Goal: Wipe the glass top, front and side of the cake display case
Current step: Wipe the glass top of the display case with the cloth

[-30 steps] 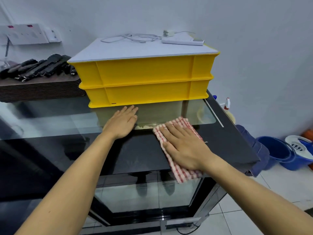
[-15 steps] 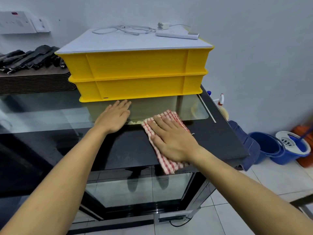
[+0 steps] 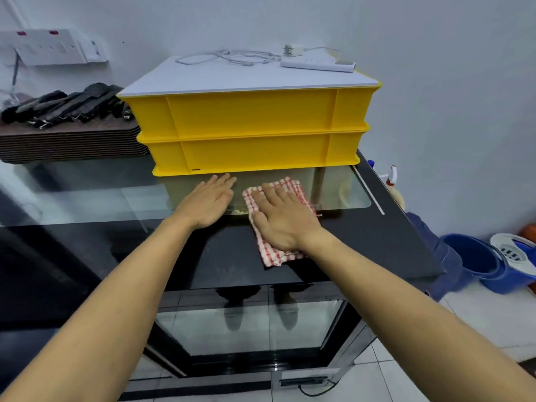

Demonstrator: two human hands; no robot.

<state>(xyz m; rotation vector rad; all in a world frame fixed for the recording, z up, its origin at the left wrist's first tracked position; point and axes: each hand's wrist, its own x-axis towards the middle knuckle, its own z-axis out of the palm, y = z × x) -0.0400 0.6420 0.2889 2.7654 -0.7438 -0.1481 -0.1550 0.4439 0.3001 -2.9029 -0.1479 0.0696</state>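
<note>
The cake display case has a glass top with a black border and a sloping glass front. A red-and-white checked cloth lies flat on the top. My right hand presses on the cloth with straight fingers that point toward the crates. Just left of it, my left hand rests flat on the glass, fingers straight, holding nothing. The side of the case is mostly out of sight at the right.
Two stacked yellow crates stand on the back of the top, with a white power strip and cable on their lid. Brown trays with black items lie at left. Blue mop buckets and a spray bottle stand at right.
My right hand has slid the cloth away from the front edge, toward the crates, so the cloth no longer hangs over the edge. My left hand stays flat in place.
</note>
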